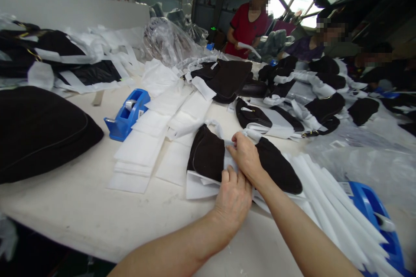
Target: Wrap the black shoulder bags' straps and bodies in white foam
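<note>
A black fabric bag (208,151) lies in front of me with white wrapping sheet (198,185) under its front edge. A pale strip (229,156) crosses its middle. My right hand (246,156) is over this strip at the bag's top edge, thumb and fingers closed on it. My left hand (234,194) bends its fingers over the bag's front edge and the strip's lower end; its thumb is hidden. The two hands overlap at the wrist and knuckles. White-wrapped handle (214,126) sticks up behind the bag.
Left of the bag are white sheets (139,151) and a blue tape dispenser (128,114). More white sheets (338,199) and another blue dispenser (373,207) lie right. Black bags (227,78) fill the back; a large one (42,134) lies left. A person in red (248,26) stands opposite.
</note>
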`<state>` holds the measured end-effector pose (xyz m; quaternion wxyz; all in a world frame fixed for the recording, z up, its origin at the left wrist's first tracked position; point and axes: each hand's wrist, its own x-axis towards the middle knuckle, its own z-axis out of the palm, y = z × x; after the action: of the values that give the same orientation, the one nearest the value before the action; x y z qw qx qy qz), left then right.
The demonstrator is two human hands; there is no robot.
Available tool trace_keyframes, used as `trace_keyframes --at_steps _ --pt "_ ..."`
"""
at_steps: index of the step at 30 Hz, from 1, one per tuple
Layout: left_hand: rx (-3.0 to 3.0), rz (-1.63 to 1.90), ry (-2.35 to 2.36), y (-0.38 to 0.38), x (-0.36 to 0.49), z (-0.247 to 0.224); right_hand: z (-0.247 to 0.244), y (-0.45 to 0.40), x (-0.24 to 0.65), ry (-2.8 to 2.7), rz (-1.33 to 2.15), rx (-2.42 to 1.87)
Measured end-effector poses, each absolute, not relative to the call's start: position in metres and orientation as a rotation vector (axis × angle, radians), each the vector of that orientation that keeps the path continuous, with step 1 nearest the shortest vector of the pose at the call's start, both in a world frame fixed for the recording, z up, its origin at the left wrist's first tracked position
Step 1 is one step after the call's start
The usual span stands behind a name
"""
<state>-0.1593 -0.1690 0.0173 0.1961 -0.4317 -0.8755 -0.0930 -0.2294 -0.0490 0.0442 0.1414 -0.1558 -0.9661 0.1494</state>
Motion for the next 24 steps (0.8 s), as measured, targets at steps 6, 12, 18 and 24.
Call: trace_keyframes --at_steps 6,12,18,24 --pt "-1.159 -0.243 -2.423 -0.169 -0.159 0.015 0.053 -0.027 -0.237 -2.98 0.712 -0.37" --pt "-1.19 -0.211 -2.452 -0.169 -0.16 0.017 0.054 -0.036 -0.236 -2.935 0.493 -0.244" --pt "-1.333 -0.288 -2.482 -0.181 -0.168 0.039 0.075 -0.012 -0.206 -2.715 1.103 -0.331" --pt "-1.539 -0.741 -2.383 -0.238 -0.207 0.052 0.081 0.016 -0.101 -2.691 0.561 -0.088"
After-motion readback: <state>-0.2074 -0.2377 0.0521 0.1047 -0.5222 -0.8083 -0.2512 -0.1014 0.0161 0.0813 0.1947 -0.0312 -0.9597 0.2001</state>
